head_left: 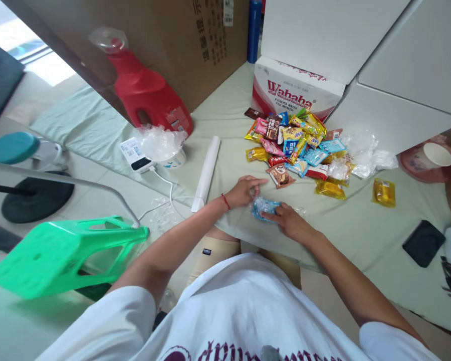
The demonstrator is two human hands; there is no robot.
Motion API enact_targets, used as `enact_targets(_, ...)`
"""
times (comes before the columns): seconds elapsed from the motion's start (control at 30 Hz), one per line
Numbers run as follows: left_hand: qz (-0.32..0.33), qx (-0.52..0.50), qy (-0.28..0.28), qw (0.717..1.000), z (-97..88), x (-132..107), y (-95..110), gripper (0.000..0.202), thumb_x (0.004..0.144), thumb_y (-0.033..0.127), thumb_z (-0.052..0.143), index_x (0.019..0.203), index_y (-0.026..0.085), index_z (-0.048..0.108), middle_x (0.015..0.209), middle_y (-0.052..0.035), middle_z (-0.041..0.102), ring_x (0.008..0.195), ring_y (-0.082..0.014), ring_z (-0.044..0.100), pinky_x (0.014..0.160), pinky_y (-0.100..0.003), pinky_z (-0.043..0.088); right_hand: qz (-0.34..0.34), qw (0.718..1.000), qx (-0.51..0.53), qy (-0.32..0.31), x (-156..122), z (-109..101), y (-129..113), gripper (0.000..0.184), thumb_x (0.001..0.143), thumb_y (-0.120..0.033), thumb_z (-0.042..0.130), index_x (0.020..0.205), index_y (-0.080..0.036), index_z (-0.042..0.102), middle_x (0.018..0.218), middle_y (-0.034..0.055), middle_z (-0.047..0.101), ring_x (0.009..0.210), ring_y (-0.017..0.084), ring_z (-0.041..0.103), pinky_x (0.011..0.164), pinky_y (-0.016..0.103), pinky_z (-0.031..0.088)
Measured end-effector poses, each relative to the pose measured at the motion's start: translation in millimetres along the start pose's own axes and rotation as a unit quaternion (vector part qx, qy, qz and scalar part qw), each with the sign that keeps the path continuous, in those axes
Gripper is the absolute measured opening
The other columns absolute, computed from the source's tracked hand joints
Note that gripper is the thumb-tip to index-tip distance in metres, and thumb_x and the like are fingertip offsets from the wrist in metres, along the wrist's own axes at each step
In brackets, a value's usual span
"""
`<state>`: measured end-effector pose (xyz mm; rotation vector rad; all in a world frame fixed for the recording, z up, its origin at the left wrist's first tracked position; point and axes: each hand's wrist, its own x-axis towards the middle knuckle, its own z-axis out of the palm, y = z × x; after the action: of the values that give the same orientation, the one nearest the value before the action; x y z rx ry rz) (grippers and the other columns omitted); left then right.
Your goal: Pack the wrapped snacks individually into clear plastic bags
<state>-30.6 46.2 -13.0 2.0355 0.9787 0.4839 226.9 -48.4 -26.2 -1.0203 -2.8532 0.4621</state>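
A blue snack packet (pixel 263 205), wrapped in crinkled clear plastic, lies near the table's front edge between my hands. My right hand (pixel 291 220) is closed on its right side, fingers pressed over the top. At its upper left, my left hand (pixel 243 190) has the index finger stretched out and the other fingers curled, pinching what looks like the edge of the clear plastic. Just beyond the hands is a heap of small wrapped snacks (pixel 293 143). Its nearest piece is a brown wafer packet (pixel 280 176).
Behind the heap stands a white Wahaba carton (pixel 296 90). Clear plastic bags (pixel 372 150) and a yellow packet (pixel 384 192) lie right. Leftward are a white roll (pixel 206 173), a white tub (pixel 173 158), a red jug (pixel 150 90) and a green stool (pixel 67 250). A black pouch (pixel 423 243) is far right.
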Motion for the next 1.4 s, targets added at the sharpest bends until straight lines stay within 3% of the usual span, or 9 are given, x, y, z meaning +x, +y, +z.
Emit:
enact_targets(0.13, 0.052, 0.003, 0.003, 0.999, -21.9, -24.6, -14.1, 0.025, 0.069, 0.013, 0.058, 0.068, 0.028, 0.077, 0.078, -0.0044, 0.071, 0.107, -0.0242, 0.064, 0.110, -0.044, 0.044, 0.012, 1.000, 0.017, 0.000, -0.1, 3.8, 2.9, 0.062, 0.099, -0.004, 0.041, 0.151, -0.030, 0.060, 0.087, 0.0070, 0.051, 0.084, 0.023, 0.040, 0.076, 0.034, 0.036)
enact_targets(0.27, 0.044, 0.041, -0.016, 0.998, -37.8, -68.9, -31.4, 0.023, 0.071, 0.018, 0.061, 0.049, 0.026, 0.063, 0.069, -0.0041, 0.067, 0.100, -0.0251, 0.065, 0.111, -0.047, 0.043, 0.015, 0.999, 0.051, 0.006, -2.0, 2.8, 3.5, 0.057, 0.101, -0.009, 0.042, 0.151, -0.030, 0.060, 0.088, 0.0069, 0.051, 0.083, 0.022, 0.040, 0.078, 0.035, 0.036)
enact_targets(0.37, -0.018, 0.054, 0.077, 0.995, -35.0, -88.4, -32.3, 0.025, 0.084, 0.025, 0.055, 0.060, 0.023, 0.065, 0.083, -0.0069, 0.069, 0.099, -0.0245, 0.065, 0.104, -0.045, 0.049, 0.010, 0.996, 0.088, 0.018, -4.5, -3.9, -0.3, 0.050, 0.105, -0.018, 0.045, 0.152, -0.028, 0.059, 0.090, 0.0070, 0.053, 0.086, 0.022, 0.043, 0.082, 0.036, 0.038)
enact_targets(0.47, -0.085, 0.074, 0.199, 0.974, -17.0, -82.1, -22.7, 0.031, 0.095, 0.034, 0.049, 0.106, 0.018, 0.073, 0.126, -0.0162, 0.065, 0.127, -0.0327, 0.055, 0.113, -0.056, 0.042, 0.007, 0.993, 0.115, 0.022, -6.7, -10.3, -5.2, 0.045, 0.107, -0.029, 0.048, 0.151, -0.027, 0.059, 0.092, 0.0070, 0.054, 0.089, 0.022, 0.046, 0.086, 0.037, 0.039)
enact_targets(0.6, -0.113, 0.143, 0.137, 0.974, 8.3, -57.9, -6.3, 0.042, 0.076, 0.039, 0.079, 0.115, 0.024, 0.074, 0.161, -0.0143, 0.046, 0.156, -0.0483, 0.020, 0.121, -0.075, 0.013, 0.024, 0.993, 0.117, 0.013, -8.4, -13.5, -9.7, 0.046, 0.108, -0.043, 0.051, 0.151, -0.030, 0.060, 0.093, 0.0068, 0.056, 0.091, 0.022, 0.048, 0.088, 0.038, 0.040)
enact_targets(0.77, -0.118, 0.052, 0.041, 0.991, -4.7, -66.8, 5.2, 0.016, 0.082, 0.033, 0.071, 0.074, 0.021, 0.064, 0.109, -0.0067, 0.075, 0.114, -0.0303, 0.066, 0.105, -0.050, 0.048, 0.042, 0.994, 0.098, 0.013, -9.4, -12.8, -10.8, 0.044, 0.108, -0.046, 0.050, 0.148, -0.032, 0.063, 0.096, 0.0079, 0.058, 0.093, 0.022, 0.048, 0.087, 0.037, 0.038)
enact_targets(0.9, -0.174, -0.101, 0.042, 0.979, -11.3, -79.8, 27.4, 0.030, 0.087, 0.041, 0.064, 0.067, 0.022, 0.050, 0.059, 0.0042, 0.058, 0.059, -0.0145, 0.057, 0.058, -0.026, 0.042, 0.043, 0.994, 0.097, 0.009, -5.0, -12.4, -8.1, 0.042, 0.107, -0.046, 0.052, 0.145, -0.035, 0.065, 0.095, 0.0069, 0.058, 0.092, 0.022, 0.047, 0.084, 0.036, 0.037)
enact_targets(1.27, -0.194, 0.190, 0.022, 0.962, 80.0, -30.4, 76.8, 0.030, 0.103, 0.026, 0.043, 0.101, 0.020, 0.072, 0.100, -0.0137, 0.077, 0.090, -0.0277, 0.073, 0.072, -0.035, 0.048, 0.047, 0.983, 0.168, 0.063, -20.3, -13.1, -22.7, 0.037, 0.104, -0.040, 0.055, 0.133, -0.025, 0.072, 0.105, 0.0115, 0.064, 0.102, 0.027, 0.052, 0.092, 0.043, 0.044)
enact_targets(1.4, -0.214, 0.205, 0.026, 0.955, 87.0, -36.3, 77.1, 0.027, 0.104, 0.027, 0.047, 0.117, 0.025, 0.070, 0.111, -0.0105, 0.077, 0.101, -0.0271, 0.073, 0.078, -0.035, 0.049, 0.232, 0.942, 0.142, 0.195, -36.3, -9.2, -13.4, 0.041, 0.107, -0.038, 0.044, 0.138, -0.023, 0.067, 0.110, 0.0128, 0.065, 0.103, 0.028, 0.054, 0.097, 0.046, 0.046)
